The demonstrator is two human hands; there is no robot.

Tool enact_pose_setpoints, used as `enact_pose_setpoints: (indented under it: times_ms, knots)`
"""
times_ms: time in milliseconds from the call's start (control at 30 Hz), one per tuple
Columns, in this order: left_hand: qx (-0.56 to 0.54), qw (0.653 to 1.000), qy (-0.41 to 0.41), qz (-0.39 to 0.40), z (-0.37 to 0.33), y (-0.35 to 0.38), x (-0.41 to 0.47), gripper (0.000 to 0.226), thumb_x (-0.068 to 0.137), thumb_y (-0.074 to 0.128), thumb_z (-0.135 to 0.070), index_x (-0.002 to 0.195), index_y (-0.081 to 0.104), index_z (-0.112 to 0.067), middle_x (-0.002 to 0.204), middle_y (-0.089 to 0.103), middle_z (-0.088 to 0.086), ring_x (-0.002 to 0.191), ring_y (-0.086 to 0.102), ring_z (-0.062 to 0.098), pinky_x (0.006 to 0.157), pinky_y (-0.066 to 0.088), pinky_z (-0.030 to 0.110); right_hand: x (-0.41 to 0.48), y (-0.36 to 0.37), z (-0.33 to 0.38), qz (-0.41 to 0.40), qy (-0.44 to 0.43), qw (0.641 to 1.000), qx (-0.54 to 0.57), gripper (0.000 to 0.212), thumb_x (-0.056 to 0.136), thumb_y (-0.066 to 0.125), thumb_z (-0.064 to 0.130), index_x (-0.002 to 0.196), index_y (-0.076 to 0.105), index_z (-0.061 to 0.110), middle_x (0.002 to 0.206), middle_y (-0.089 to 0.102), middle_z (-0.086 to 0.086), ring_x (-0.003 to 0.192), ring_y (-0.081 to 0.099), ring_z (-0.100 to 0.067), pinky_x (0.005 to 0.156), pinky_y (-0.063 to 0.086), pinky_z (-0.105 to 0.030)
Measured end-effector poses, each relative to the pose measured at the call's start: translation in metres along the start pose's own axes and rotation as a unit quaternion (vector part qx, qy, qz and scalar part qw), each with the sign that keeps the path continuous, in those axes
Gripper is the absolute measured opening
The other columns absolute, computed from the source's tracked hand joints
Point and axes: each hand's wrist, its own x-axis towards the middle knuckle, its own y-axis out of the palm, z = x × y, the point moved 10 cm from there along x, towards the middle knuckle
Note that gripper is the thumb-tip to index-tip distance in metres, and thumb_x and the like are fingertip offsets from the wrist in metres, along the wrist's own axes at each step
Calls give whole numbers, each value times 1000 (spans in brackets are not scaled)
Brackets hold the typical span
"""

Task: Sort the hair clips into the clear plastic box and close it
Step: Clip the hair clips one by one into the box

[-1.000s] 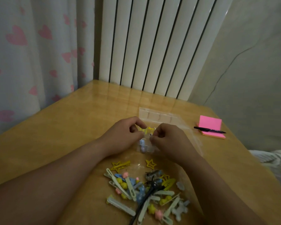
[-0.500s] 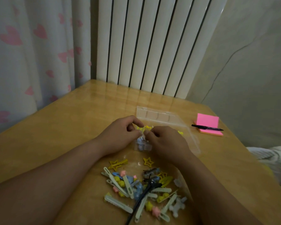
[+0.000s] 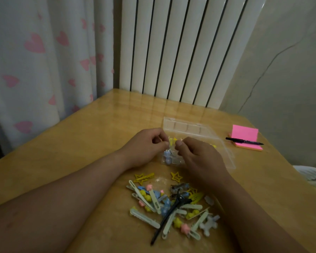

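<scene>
Easy way in for me is the bare left side of the table (image 3: 71,143). Centre's blocked: left hand (image 3: 144,147) and right hand (image 3: 201,157) pinch a small packet (image 3: 170,159) in front of the clear box (image 3: 226,156). Clip pile (image 3: 171,207) clogs the near edge; sticky notes (image 3: 244,132) and pen (image 3: 244,141) crowd the box's right.

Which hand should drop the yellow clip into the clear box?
Probably right. Both hands pinch the yellow clip, but the right hand is over the clear box, while the left hand sits off its left edge.
</scene>
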Motion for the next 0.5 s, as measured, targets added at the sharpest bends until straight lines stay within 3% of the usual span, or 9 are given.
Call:
enact_pose_setpoints:
  times_ms: [133, 233, 333, 433, 500]
  knots:
    - [-37, 999, -21, 0, 3, -2, 1, 10, 101, 69, -22, 95, 75, -16, 69, 64, -10, 63, 57, 3, 63, 46, 20, -7, -16, 17, -46, -69, 995, 60, 11, 101, 64, 36, 97, 71, 29, 91, 67, 13, 89, 61, -10, 78, 51, -39]
    - [-70, 997, -40, 6, 5, -4, 2, 14, 103, 65, -15, 99, 78, -13, 74, 69, -4, 64, 59, 7, 62, 46, 18, -14, -24, 45, -47, -160, 985, 40, 3, 97, 71, 29, 98, 73, 30, 91, 64, 16, 89, 59, -9, 76, 51, -36]
    - [-87, 995, -45, 22, 9, -3, 4, 16, 103, 63, -10, 106, 79, -13, 92, 77, 11, 72, 65, 19, 69, 53, 26, -22, 2, 67, 80, -199, 976, 27, 12, 96, 72, 31, 105, 77, 36, 94, 67, 22, 86, 62, -2, 74, 52, -27]
    - [-107, 993, -51, 17, 15, -1, 7, 17, 102, 64, -10, 107, 80, -13, 77, 72, 0, 68, 62, 8, 65, 49, 17, -36, 34, 80, 192, -219, 957, -5, 19, 96, 71, 35, 115, 76, 37, 102, 68, 21, 87, 65, -1, 77, 56, -30]
    - [-103, 993, -48, 17, 17, -1, 8, 17, 101, 65, -12, 106, 81, -16, 73, 70, -5, 68, 62, 5, 65, 48, 15, -40, 43, 87, 205, -244, 947, -48, 23, 97, 70, 41, 118, 77, 35, 109, 68, 16, 92, 64, -5, 81, 56, -36]
